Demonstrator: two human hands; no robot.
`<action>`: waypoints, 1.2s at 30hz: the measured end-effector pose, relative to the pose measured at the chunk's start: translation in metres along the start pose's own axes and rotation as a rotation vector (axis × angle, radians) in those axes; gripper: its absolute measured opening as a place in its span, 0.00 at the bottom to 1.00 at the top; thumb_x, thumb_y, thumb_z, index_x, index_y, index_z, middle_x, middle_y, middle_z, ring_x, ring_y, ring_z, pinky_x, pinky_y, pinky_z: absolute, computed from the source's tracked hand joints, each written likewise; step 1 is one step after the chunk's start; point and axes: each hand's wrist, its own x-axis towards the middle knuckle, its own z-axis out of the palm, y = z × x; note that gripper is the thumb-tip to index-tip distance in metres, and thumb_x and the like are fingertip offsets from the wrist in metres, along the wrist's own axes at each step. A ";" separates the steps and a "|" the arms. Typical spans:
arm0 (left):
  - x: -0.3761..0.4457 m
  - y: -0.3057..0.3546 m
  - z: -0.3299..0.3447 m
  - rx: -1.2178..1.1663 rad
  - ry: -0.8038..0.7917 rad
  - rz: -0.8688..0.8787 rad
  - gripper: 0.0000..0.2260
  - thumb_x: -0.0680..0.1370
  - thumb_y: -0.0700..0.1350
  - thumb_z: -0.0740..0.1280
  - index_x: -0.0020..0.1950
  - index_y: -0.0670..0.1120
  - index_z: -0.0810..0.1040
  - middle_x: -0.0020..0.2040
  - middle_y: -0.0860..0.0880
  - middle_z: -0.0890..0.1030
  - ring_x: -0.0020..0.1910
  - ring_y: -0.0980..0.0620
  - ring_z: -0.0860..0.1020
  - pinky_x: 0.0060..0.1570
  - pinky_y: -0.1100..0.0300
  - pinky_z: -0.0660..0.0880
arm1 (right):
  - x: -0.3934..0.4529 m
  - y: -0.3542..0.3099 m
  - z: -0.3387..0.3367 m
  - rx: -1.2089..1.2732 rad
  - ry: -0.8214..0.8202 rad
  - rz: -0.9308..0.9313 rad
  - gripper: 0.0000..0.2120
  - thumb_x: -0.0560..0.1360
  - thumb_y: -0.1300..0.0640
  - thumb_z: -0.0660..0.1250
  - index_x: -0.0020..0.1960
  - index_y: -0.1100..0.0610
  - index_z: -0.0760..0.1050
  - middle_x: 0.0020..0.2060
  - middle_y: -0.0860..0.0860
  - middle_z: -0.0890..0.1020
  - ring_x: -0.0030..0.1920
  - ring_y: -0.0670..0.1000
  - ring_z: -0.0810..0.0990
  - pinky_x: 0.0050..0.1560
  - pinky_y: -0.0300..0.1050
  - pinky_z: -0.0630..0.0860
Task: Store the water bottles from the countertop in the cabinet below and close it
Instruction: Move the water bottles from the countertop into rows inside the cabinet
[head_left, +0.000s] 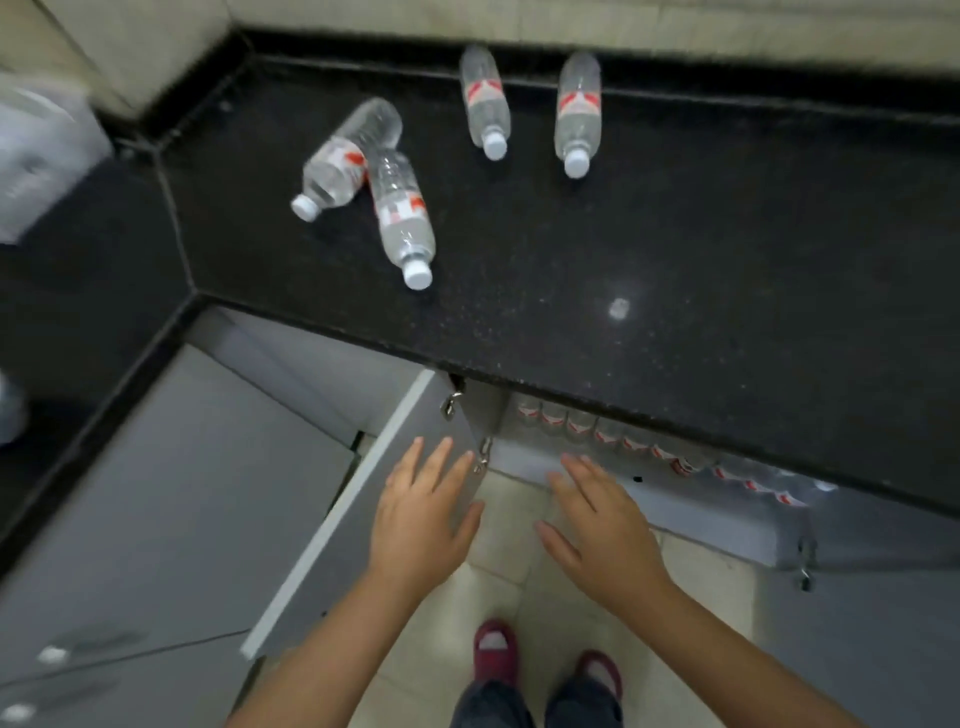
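Black stone tabletop (675, 249): we see four water bottles lying on their sides here, none upright.
Left pair: one bottle (349, 157) lies touching a second bottle (403, 217), their bodies crossing near the middle.
Far pair: a third bottle (484, 101) and a fourth bottle (578, 111) lie apart from each other near the back edge, caps toward us.
Cabinet (649, 499): it stands open below the tabletop, with a row of stored bottles (597, 434) along its front.
Door (363, 514): it swings out to our left, just under our left hand.
Risk, rolling: we judge that lifting one of the touching pair may set the other rolling toward the front edge.
Risk, crowding: we judge that the full front row leaves little room, so pushing more in may topple those bottles.
Left hand (421, 519): palm down, fingers spread and straight, holding nothing, over the door.
Right hand (605, 525): palm down, fingers spread, holding nothing, before the cabinet opening.
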 end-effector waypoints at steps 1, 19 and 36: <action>-0.002 0.000 -0.017 0.005 0.038 -0.029 0.24 0.73 0.56 0.55 0.56 0.45 0.82 0.55 0.42 0.84 0.56 0.36 0.81 0.45 0.42 0.82 | 0.007 -0.004 -0.014 0.022 0.047 -0.020 0.33 0.81 0.42 0.38 0.54 0.60 0.78 0.50 0.60 0.85 0.51 0.60 0.85 0.45 0.55 0.82; 0.192 -0.055 -0.134 -0.069 0.221 -0.095 0.34 0.75 0.59 0.64 0.77 0.52 0.54 0.79 0.42 0.44 0.77 0.40 0.42 0.76 0.48 0.51 | 0.256 0.034 -0.117 -0.110 0.118 0.272 0.24 0.79 0.51 0.61 0.71 0.60 0.66 0.71 0.57 0.67 0.72 0.57 0.64 0.69 0.51 0.65; 0.262 -0.101 -0.092 -0.155 0.596 0.275 0.18 0.69 0.56 0.64 0.41 0.42 0.83 0.48 0.39 0.84 0.50 0.45 0.71 0.51 0.51 0.72 | 0.385 0.070 -0.076 -0.181 0.164 0.565 0.15 0.75 0.70 0.60 0.61 0.65 0.70 0.64 0.65 0.65 0.62 0.64 0.65 0.54 0.53 0.74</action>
